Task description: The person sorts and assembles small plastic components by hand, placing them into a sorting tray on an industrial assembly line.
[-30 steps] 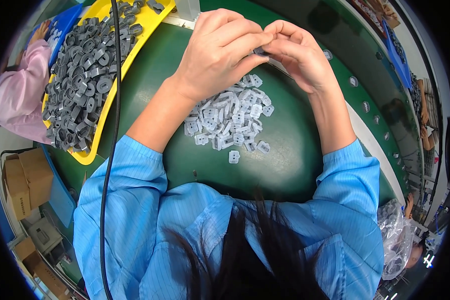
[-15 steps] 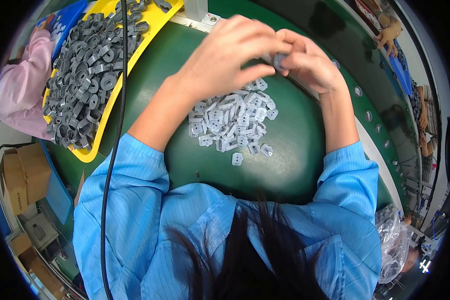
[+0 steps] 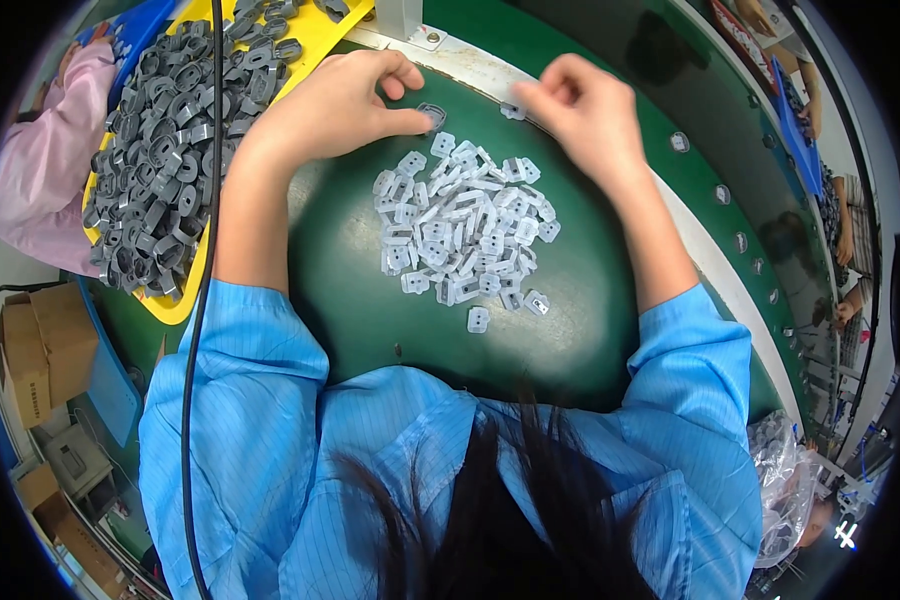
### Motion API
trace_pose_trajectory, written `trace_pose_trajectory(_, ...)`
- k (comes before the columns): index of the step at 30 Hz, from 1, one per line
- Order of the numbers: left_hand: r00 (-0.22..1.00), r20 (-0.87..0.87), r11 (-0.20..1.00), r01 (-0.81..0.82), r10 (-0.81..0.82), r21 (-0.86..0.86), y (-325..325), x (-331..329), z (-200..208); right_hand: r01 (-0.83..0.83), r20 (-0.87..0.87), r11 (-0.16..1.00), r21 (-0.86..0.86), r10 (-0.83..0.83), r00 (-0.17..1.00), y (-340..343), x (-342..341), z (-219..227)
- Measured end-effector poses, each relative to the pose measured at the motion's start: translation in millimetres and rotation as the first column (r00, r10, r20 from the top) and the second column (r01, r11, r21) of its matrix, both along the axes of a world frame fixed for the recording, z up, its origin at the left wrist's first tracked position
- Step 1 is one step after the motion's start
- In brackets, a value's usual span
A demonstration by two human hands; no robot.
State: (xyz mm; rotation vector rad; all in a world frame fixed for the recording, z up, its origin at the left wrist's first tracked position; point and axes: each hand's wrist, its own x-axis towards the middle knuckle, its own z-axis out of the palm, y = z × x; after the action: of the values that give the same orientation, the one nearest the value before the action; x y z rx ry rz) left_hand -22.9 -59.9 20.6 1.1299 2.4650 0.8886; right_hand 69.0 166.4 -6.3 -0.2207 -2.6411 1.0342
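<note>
The left hand pinches a small dark ring between thumb and finger, right at the top of the pile of little clear plastic bits on the green table. The right hand is curled up just past the pile, and I cannot tell if anything is inside it. A yellow tray full of grey rings sits to the left.
</note>
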Motion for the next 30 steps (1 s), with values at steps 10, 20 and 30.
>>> trace_pose_trajectory(10, 0.950, -0.293, 0.986, -0.062, 0.105, 0.154, 38.5, 8.8, -33.2, -0.058, 0.139, 0.998, 0.024, 0.054, 0.989, 6.4, 4.0, 8.5)
trace_pose_trajectory(20, 0.988, -0.016, 0.770, -0.107, 0.150, 0.629, 70.7, 34.4, -38.9, -0.065, -0.049, 0.768, -0.637, 0.043, 0.998, -4.0, 6.6, 3.1)
trace_pose_trajectory(30, 0.969, -0.130, 0.722, -0.063, 0.209, 0.689, 74.9, 40.7, -37.9, -0.072, -0.195, 0.889, -0.452, -0.019, 0.981, -16.8, 8.0, -0.9)
